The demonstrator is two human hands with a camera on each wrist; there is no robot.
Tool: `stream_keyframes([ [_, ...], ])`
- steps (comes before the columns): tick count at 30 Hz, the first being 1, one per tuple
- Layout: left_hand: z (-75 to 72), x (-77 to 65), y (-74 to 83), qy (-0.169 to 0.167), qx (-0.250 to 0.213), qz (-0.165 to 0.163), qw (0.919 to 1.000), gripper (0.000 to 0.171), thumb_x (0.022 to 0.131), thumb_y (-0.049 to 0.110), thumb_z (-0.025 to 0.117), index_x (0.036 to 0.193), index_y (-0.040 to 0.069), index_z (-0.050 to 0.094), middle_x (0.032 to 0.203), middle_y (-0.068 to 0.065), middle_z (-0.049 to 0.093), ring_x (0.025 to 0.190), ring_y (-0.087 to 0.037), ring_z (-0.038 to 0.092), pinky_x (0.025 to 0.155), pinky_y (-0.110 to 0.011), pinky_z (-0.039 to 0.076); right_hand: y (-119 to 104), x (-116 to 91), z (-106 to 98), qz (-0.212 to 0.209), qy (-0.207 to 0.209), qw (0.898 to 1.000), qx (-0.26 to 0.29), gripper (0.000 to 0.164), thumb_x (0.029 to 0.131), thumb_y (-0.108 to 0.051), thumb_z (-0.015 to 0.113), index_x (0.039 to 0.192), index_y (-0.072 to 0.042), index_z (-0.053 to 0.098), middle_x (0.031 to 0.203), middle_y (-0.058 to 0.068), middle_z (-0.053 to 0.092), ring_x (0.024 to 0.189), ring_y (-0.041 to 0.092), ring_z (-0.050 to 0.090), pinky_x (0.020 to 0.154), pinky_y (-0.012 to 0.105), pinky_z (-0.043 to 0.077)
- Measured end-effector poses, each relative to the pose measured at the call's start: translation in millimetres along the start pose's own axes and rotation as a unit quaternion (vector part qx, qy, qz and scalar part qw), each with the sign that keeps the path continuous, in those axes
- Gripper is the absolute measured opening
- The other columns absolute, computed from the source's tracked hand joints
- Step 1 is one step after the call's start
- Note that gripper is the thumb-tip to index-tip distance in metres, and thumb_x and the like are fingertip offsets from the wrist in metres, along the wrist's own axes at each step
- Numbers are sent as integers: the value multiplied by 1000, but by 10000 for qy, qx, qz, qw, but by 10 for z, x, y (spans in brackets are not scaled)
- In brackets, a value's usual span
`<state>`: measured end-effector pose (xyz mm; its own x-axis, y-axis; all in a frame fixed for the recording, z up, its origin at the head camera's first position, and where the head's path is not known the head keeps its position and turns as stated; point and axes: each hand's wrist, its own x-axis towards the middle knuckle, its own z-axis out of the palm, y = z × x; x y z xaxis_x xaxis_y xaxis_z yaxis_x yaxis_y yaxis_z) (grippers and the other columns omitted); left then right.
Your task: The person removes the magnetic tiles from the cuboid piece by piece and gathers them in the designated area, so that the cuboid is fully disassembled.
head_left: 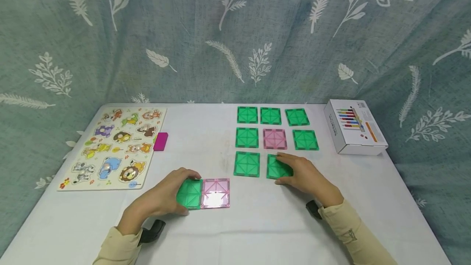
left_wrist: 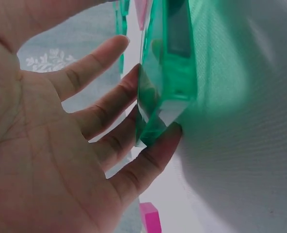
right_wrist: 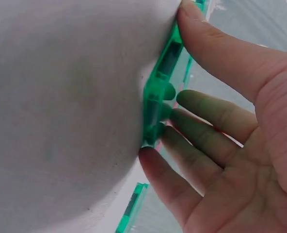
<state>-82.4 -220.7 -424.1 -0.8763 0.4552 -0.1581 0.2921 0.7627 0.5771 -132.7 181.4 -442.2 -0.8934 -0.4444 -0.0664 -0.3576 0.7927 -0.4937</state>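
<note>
My left hand (head_left: 158, 194) holds a green square magnetic tile (head_left: 190, 195) by its edges, thumb at the near side and fingers at the far side. A pink magnetic tile (head_left: 216, 193) lies flush against that tile's right edge. My right hand (head_left: 308, 175) grips another green magnetic tile (head_left: 276, 168) between thumb and fingers, at the near row of a group of tiles. In the left wrist view, fingertips touch the green tile's edge (left_wrist: 175, 80). The right wrist view has the thumb and little finger at opposite ends of the green tile (right_wrist: 155, 97).
Several green tiles (head_left: 247, 138) surround a pink tile (head_left: 274, 139) in spaced rows. An animal puzzle board (head_left: 106, 148) lies at the left, with a magenta block (head_left: 160, 141) by its right edge. A white box (head_left: 355, 128) stands at the back right before the leaf-patterned curtain (head_left: 191, 52).
</note>
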Motion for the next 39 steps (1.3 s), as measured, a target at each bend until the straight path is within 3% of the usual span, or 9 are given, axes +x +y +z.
stream_keyframes([
  [4, 16, 10, 20, 28, 47, 12, 10000, 87, 56, 7, 95, 132, 17, 54, 128, 1, 58, 120, -22, 52, 102, -44, 47, -56, -19, 2, -162, 160, 9997, 46, 70, 81, -31, 84, 140, -5, 57, 150, 15, 53, 140, 38, 49, 115, 54, 41],
  [9, 57, 13, 40, 107, -65, -74, 9999, 90, 56, 6, 95, 134, 21, 52, 127, 3, 58, 120, -21, 51, 102, -47, 47, -305, -26, 104, -1060, 624, 9921, 250, 62, 81, -30, 84, 134, -6, 63, 142, 12, 61, 140, 34, 51, 121, 57, 32],
  [13, 103, 23, 56, 198, -93, -10, 9998, 89, 56, 5, 95, 133, 23, 53, 127, 5, 58, 119, -21, 52, 101, -47, 46, -575, -19, 285, -1527, 332, 9872, 319, 65, 81, -36, 83, 136, -8, 61, 140, 8, 63, 137, 28, 55, 118, 48, 40],
  [17, 149, 45, 88, 255, -91, 146, 9995, 86, 56, 5, 94, 130, 23, 55, 126, 6, 59, 119, -21, 53, 99, -46, 46, -798, 18, 445, -1533, -221, 9874, 325, 73, 82, -41, 82, 142, -9, 55, 144, 4, 60, 137, 21, 54, 114, 39, 46],
  [21, 178, 57, 133, 278, -107, 273, 9992, 85, 56, 6, 94, 130, 21, 55, 129, 6, 59, 121, -21, 54, 101, -45, 47, -929, 73, 523, -1570, -438, 9866, 114, 78, 82, -43, 82, 145, -7, 51, 147, 5, 56, 139, 20, 52, 115, 37, 45],
  [31, 217, 69, 151, 317, -84, 357, 9988, 82, 57, 10, 96, 128, 20, 56, 128, 7, 60, 121, -19, 55, 103, -45, 48, -1014, 86, 583, -1756, -414, 9831, -301, 78, 79, -47, 83, 142, -11, 55, 141, 4, 57, 135, 19, 52, 111, 34, 48],
  [39, 239, 77, 148, 296, -43, 360, 9989, 81, 57, 12, 96, 128, 20, 56, 128, 7, 61, 120, -19, 56, 104, -45, 48, -988, 72, 604, -1842, -397, 9818, -253, 77, 81, -43, 83, 144, -11, 52, 140, 5, 57, 134, 19, 52, 111, 34, 48],
])
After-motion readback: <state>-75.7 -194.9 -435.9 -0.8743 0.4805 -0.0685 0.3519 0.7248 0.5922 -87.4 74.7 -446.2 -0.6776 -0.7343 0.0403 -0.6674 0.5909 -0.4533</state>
